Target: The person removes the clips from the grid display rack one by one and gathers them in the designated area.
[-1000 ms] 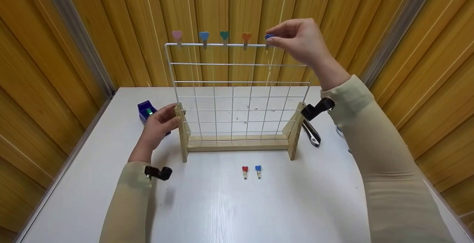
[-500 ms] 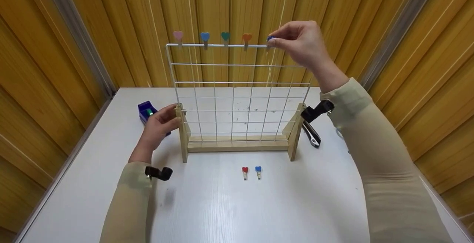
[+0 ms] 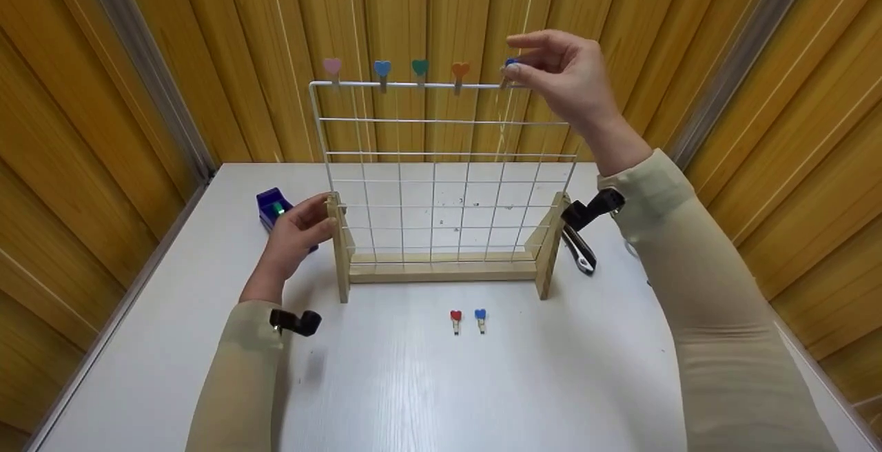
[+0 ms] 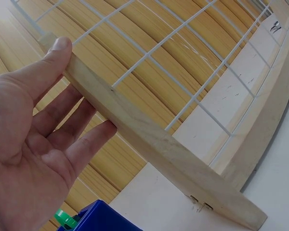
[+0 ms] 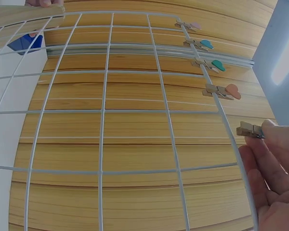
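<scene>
My right hand [image 3: 568, 76] pinches a small wooden clothespin [image 5: 250, 130] with a dark blue heart [image 3: 510, 63], close to the top wire of a white grid rack [image 3: 434, 153]. In the right wrist view a small gap shows between its tip and the wire. Along that wire stand a pink [image 3: 333, 65], a light blue [image 3: 382, 67], a green [image 3: 419, 67] and an orange heart clothespin [image 3: 460, 69]. My left hand [image 3: 293, 238] grips the rack's left wooden post [image 4: 135, 125], thumb on one side and fingers on the other.
A red heart clothespin [image 3: 456, 321] and a blue one [image 3: 481, 320] lie on the white table [image 3: 413, 383] before the rack. A blue tape dispenser [image 3: 269, 202] stands behind my left hand. A black-handled tool [image 3: 580, 251] lies by the right post.
My right hand has shifted slightly right with the dark blue heart clothespin, and its index finger has lifted from the heart. The clothespin now tilts. My left hand has stayed on the post.
</scene>
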Demonstrator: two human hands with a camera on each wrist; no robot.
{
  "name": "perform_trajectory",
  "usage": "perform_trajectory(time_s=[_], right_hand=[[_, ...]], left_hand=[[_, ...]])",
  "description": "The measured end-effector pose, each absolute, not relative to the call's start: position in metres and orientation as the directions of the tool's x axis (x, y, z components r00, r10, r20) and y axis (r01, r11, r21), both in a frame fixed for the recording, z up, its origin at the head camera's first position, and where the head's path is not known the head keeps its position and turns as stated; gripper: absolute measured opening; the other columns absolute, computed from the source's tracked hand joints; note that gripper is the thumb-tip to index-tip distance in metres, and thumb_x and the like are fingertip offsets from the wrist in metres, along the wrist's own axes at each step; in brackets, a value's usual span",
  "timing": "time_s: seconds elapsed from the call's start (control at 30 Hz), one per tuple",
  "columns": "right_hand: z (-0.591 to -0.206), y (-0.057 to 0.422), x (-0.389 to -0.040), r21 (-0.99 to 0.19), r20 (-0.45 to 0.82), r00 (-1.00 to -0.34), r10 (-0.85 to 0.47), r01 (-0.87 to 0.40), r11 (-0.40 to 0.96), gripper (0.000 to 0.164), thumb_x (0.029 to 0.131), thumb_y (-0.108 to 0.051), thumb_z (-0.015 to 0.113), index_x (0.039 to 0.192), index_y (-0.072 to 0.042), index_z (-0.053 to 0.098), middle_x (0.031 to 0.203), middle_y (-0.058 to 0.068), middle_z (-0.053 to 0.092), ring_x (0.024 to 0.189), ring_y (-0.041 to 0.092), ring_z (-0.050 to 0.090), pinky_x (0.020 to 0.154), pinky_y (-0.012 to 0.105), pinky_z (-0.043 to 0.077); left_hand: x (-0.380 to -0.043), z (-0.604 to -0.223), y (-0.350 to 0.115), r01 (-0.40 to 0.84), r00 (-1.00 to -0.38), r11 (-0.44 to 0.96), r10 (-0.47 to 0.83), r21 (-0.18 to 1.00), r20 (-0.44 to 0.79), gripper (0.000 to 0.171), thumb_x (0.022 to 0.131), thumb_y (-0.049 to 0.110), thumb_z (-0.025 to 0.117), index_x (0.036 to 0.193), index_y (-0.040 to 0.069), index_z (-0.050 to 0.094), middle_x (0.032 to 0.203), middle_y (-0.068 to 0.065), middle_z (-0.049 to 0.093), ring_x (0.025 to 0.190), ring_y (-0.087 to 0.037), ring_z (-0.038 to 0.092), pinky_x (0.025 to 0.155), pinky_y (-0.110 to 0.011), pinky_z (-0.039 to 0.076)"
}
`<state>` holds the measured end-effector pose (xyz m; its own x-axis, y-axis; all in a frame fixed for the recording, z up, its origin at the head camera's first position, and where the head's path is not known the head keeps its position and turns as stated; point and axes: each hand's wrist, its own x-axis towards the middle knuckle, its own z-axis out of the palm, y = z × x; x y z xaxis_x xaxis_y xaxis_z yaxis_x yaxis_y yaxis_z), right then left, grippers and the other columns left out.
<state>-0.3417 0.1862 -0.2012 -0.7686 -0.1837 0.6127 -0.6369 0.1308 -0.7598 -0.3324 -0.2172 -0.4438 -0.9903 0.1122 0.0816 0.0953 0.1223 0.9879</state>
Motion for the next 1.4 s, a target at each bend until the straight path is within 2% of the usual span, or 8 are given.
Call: perform_trajectory(time_s=[0.13, 0.33, 0.47, 0.57, 0.8, 1.0, 1.17, 1.4], right_hand=[[-0.205, 0.187, -0.338, -0.724, 0.665, -0.715, -0.217, -0.688, 0.049, 0.015, 0.09, 0.006, 0.072, 0.105, 0.006, 0.075, 0.086, 0.002, 0.078, 0.074, 0.012, 0.073, 0.069, 0.02, 0.059], [-0.213, 0.187, -0.329, -0.753, 0.634, -0.733, -0.245, -0.657, 0.017, 0.015, 0.09, 0.004, 0.073, 0.103, 0.01, 0.073, 0.084, 0.006, 0.078, 0.071, 0.013, 0.074, 0.06, 0.019, 0.056], [-0.228, 0.188, -0.323, -0.809, 0.571, -0.775, -0.269, -0.587, -0.025, 0.01, 0.09, 0.004, 0.074, 0.1, 0.001, 0.076, 0.085, 0.004, 0.078, 0.072, 0.014, 0.075, 0.062, 0.02, 0.059], [-0.242, 0.188, -0.318, -0.842, 0.523, -0.799, -0.295, -0.538, -0.036, 0.017, 0.091, 0.006, 0.07, 0.102, -0.006, 0.076, 0.087, 0.003, 0.077, 0.073, 0.015, 0.076, 0.066, 0.023, 0.062], [-0.284, 0.192, -0.307, -0.857, 0.446, -0.834, -0.325, -0.502, 0.114, 0.014, 0.093, 0.002, 0.07, 0.106, -0.001, 0.074, 0.093, 0.0, 0.074, 0.075, 0.014, 0.075, 0.065, 0.021, 0.058], [-0.327, 0.202, -0.301, -0.873, 0.302, -0.891, -0.338, -0.401, 0.277, 0.022, 0.093, -0.005, 0.073, 0.115, 0.0, 0.074, 0.102, 0.003, 0.073, 0.08, 0.013, 0.076, 0.074, 0.023, 0.061], [-0.359, 0.206, -0.296, -0.895, 0.21, -0.912, -0.351, -0.324, 0.307, 0.029, 0.093, -0.004, 0.073, 0.121, 0.003, 0.073, 0.11, 0.014, 0.074, 0.082, 0.011, 0.076, 0.083, 0.027, 0.064], [-0.394, 0.21, -0.288, -0.927, 0.092, -0.927, -0.363, -0.213, 0.309, 0.033, 0.094, -0.002, 0.072, 0.126, 0.004, 0.07, 0.119, 0.025, 0.069, 0.084, 0.012, 0.075, 0.085, 0.029, 0.064]], left_hand=[[-0.331, -0.444, -0.218, 0.1, -0.99, 0.117, 0.113, 0.988, 0.087, 0.061, 0.098, 0.031, 0.071, 0.154, 0.023, 0.048, 0.147, -0.008, 0.06, 0.125, -0.01, 0.062, 0.1, -0.023, 0.056], [-0.333, -0.443, -0.218, 0.098, -0.99, 0.114, 0.115, 0.989, 0.084, 0.058, 0.099, 0.03, 0.071, 0.153, 0.023, 0.05, 0.146, -0.007, 0.061, 0.126, -0.011, 0.062, 0.1, -0.023, 0.056], [-0.333, -0.442, -0.218, 0.091, -0.99, 0.115, 0.117, 0.989, 0.077, 0.058, 0.099, 0.029, 0.07, 0.154, 0.023, 0.049, 0.147, -0.008, 0.06, 0.126, -0.009, 0.062, 0.101, -0.024, 0.056], [-0.333, -0.442, -0.218, 0.088, -0.991, 0.109, 0.114, 0.99, 0.075, 0.058, 0.1, 0.027, 0.069, 0.154, 0.023, 0.049, 0.147, -0.008, 0.06, 0.126, -0.01, 0.062, 0.101, -0.024, 0.056], [-0.335, -0.443, -0.217, 0.082, -0.992, 0.107, 0.1, 0.991, 0.071, 0.058, 0.1, 0.023, 0.069, 0.154, 0.02, 0.048, 0.149, -0.009, 0.057, 0.127, -0.012, 0.06, 0.101, -0.023, 0.056], [-0.334, -0.442, -0.215, 0.098, -0.99, 0.108, 0.108, 0.989, 0.086, 0.058, 0.101, 0.02, 0.068, 0.155, 0.018, 0.047, 0.15, -0.013, 0.056, 0.126, -0.011, 0.06, 0.1, -0.023, 0.056], [-0.334, -0.44, -0.216, 0.107, -0.989, 0.105, 0.115, 0.989, 0.095, 0.057, 0.101, 0.02, 0.067, 0.155, 0.019, 0.048, 0.149, -0.013, 0.056, 0.126, -0.011, 0.06, 0.1, -0.022, 0.056], [-0.334, -0.441, -0.216, 0.096, -0.991, 0.118, 0.108, 0.988, 0.083, 0.056, 0.1, 0.025, 0.069, 0.153, 0.022, 0.05, 0.148, -0.009, 0.058, 0.128, -0.014, 0.06, 0.101, -0.024, 0.056]])
